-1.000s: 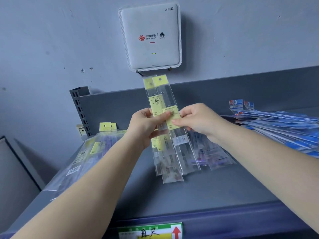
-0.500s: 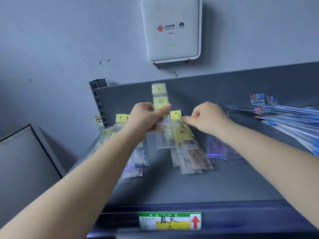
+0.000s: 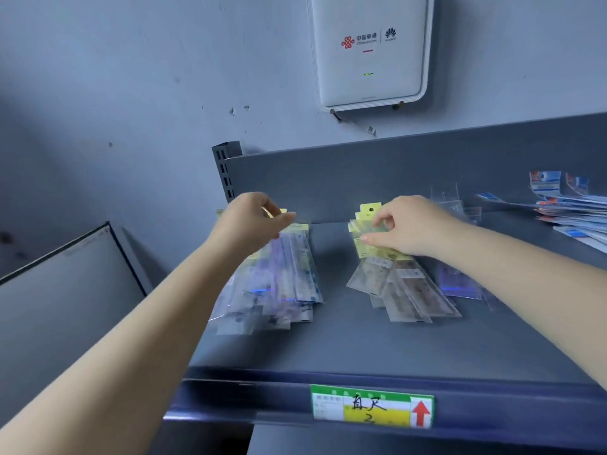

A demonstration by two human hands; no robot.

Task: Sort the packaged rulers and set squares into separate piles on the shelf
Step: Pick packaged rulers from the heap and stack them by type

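On the grey shelf [image 3: 345, 339] lie two piles of clear ruler packets with yellow header cards. My left hand [image 3: 253, 221] hovers over the top end of the left pile [image 3: 282, 287], its fingers curled and pinching what looks like a yellow header of a packet lying on that pile. My right hand [image 3: 404, 228] rests on the top of the middle pile [image 3: 400, 290], thumb and curled forefinger pinching a yellow-headed packet [image 3: 368, 231] there. The hands hide both piles' upper ends.
Purple-tinted clear packets [image 3: 460, 280] lie right of the middle pile, partly under my right forearm. A fanned stack of blue-and-white packages [image 3: 571, 218] fills the far right. A white router [image 3: 368, 50] hangs on the wall. A price label [image 3: 371, 405] marks the shelf's front edge.
Both hands held packets upright together, then split. My left hand carried one packet left down to the left pile; my right hand lowered the others onto the middle pile. The view shifted left.
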